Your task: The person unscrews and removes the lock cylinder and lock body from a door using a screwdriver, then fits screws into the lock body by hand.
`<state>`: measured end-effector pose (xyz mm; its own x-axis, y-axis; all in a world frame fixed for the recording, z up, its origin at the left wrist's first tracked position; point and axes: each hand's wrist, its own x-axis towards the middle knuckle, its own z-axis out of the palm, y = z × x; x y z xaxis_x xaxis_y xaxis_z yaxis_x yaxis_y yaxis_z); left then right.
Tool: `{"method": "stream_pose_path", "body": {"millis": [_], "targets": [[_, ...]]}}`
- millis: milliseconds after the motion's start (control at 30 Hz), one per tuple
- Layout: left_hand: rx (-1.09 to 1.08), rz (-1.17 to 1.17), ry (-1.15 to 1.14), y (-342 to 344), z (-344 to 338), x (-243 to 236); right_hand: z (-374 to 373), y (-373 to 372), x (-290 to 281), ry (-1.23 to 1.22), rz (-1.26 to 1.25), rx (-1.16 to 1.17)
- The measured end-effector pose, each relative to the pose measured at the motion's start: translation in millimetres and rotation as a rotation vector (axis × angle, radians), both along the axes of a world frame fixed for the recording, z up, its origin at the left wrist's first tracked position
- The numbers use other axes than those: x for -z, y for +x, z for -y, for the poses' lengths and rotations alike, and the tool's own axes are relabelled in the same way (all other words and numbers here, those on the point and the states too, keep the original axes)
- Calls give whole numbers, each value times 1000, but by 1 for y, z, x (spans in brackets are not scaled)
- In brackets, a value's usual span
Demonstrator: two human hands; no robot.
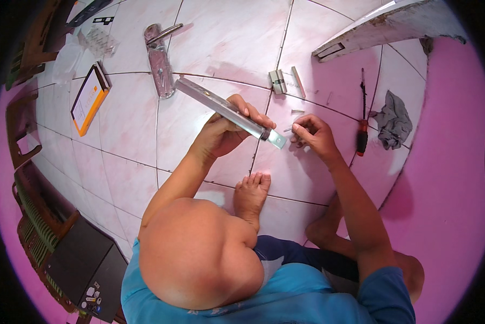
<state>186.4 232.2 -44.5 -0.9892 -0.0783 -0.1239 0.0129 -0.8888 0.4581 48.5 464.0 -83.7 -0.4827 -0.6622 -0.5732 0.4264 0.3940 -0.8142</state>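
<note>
My left hand is wrapped round a long, narrow grey metal door fitting. It slants down to the right, and its bright flat end has a small hole. Close to that end, my right hand pinches a small thin metal screw between thumb and fingers. Another small metal screw lies on the floor just beyond my right hand. Farther off are a lock cylinder and a slim metal bar. A door handle on a long plate lies beyond my left hand.
A screwdriver and a crumpled grey cloth lie right, near a pink wall. At the far right is a door edge. An orange-and-white box, plastic wrapping and wooden chairs are left. My bare foot is close.
</note>
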Motion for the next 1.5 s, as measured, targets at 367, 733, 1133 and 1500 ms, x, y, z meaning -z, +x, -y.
{"method": "stream_pose_path", "body": {"millis": [367, 733, 1133, 1500], "targets": [[-109, 262, -159, 5, 1, -15, -1, 0, 5, 39, 31, 27], [-140, 256, -401, 0, -6, -34, 0, 0, 4, 38, 45, 44], [-169, 296, -319, -6, -6, -29, 1, 0, 1, 43, 47, 52], [-218, 345, -316, -3, -7, -29, 2, 0, 2, 70, 32, 18]]}}
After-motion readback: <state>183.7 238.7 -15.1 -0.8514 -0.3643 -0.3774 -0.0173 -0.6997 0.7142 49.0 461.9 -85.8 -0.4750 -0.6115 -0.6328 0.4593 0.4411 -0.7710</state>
